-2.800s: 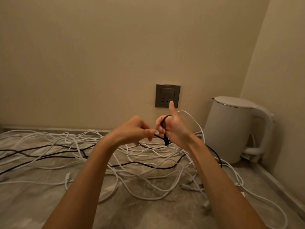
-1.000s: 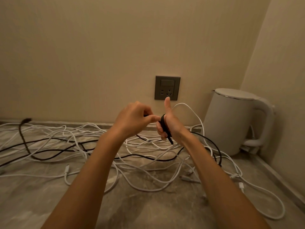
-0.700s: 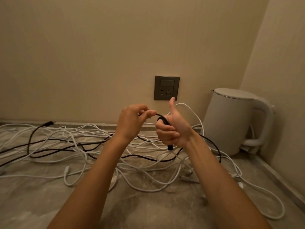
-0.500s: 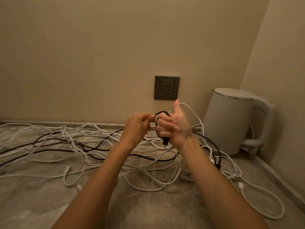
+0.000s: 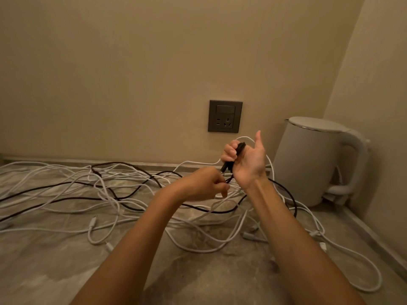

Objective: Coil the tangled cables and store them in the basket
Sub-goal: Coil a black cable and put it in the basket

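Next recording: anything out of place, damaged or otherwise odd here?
Only the expected mess: long white cables and a thin black cable sprawl tangled across the grey marbled surface. The right hand grips the black cable's coiled end; the left hand pinches it below. Upright white electric kettle, intact grey wall socket.

left hand [image 5: 204,183] pinching; right hand [image 5: 246,161] gripping, thumb up

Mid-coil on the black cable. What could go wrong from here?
The black cable threads through the white cables; pulling with the left hand may drag or knot them.
Its loops in the right hand are untied and could spring open.
Strands lie by the kettle; a snag might tug it.
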Demonstrator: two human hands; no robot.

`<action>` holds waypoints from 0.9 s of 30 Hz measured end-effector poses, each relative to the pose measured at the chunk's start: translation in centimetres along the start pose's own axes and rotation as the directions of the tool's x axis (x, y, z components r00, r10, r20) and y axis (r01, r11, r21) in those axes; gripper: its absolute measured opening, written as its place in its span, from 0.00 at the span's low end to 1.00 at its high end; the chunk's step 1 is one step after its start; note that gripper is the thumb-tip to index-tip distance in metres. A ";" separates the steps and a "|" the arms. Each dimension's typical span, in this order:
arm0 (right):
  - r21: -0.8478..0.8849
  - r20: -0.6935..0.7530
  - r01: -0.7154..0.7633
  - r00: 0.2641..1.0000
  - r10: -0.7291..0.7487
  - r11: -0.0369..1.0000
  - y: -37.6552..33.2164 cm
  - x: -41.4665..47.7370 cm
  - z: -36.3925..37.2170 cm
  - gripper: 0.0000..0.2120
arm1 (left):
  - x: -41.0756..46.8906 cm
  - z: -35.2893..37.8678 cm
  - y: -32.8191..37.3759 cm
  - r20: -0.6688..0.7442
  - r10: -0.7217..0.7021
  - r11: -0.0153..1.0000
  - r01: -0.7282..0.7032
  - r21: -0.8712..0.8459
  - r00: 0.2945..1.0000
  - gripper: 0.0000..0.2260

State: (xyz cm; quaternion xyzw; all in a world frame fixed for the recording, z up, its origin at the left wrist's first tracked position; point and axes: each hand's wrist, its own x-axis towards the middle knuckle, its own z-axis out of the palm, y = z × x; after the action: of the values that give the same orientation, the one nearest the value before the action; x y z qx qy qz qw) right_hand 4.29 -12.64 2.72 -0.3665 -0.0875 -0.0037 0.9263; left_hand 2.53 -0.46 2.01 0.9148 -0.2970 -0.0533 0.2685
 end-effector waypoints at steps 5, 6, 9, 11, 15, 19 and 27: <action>-0.412 0.027 0.028 0.999 -0.018 0.911 0.2 0.2 -0.2 0.37 | -0.9 -1.5 -0.2 0.006 -0.010 1.000 0.010 -0.029 1.000 0.10; -0.489 0.037 0.029 0.999 -0.012 0.872 0.3 0.3 -0.1 0.37 | -0.9 -1.7 -0.3 -0.008 -0.010 1.000 0.010 -0.028 1.000 0.11; -0.693 0.042 0.019 0.999 0.014 0.721 0.5 0.2 -0.1 0.39 | -1.4 -2.6 -0.2 -0.063 -0.003 1.000 0.002 -0.024 0.998 0.10; -0.795 0.037 0.000 0.998 0.047 0.606 0.7 0.3 -0.1 0.39 | -1.7 -3.4 -0.5 -0.115 -0.008 0.999 0.003 -0.042 0.993 0.09; -0.879 0.027 -0.087 0.973 0.229 0.469 0.5 0.3 0.2 0.41 | -2.1 -4.2 -1.0 -0.260 0.013 0.998 -0.029 -0.057 0.965 0.08; -0.896 0.073 -0.125 0.905 0.419 0.426 0.1 -0.1 0.5 0.40 | -2.0 -4.2 -1.4 -0.464 0.051 0.996 -0.078 -0.038 0.884 0.09; -0.598 0.431 -0.335 0.630 0.645 0.728 -0.6 -0.5 0.5 0.38 | -0.7 -2.4 -1.8 -0.574 0.050 0.978 -0.157 -0.139 0.817 0.15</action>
State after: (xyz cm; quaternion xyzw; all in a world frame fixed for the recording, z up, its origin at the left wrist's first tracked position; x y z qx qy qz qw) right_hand 3.71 -12.71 3.42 -0.5660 -0.2731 0.3557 0.6917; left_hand 3.48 2.31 3.03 0.8435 -0.2473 0.2091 0.4285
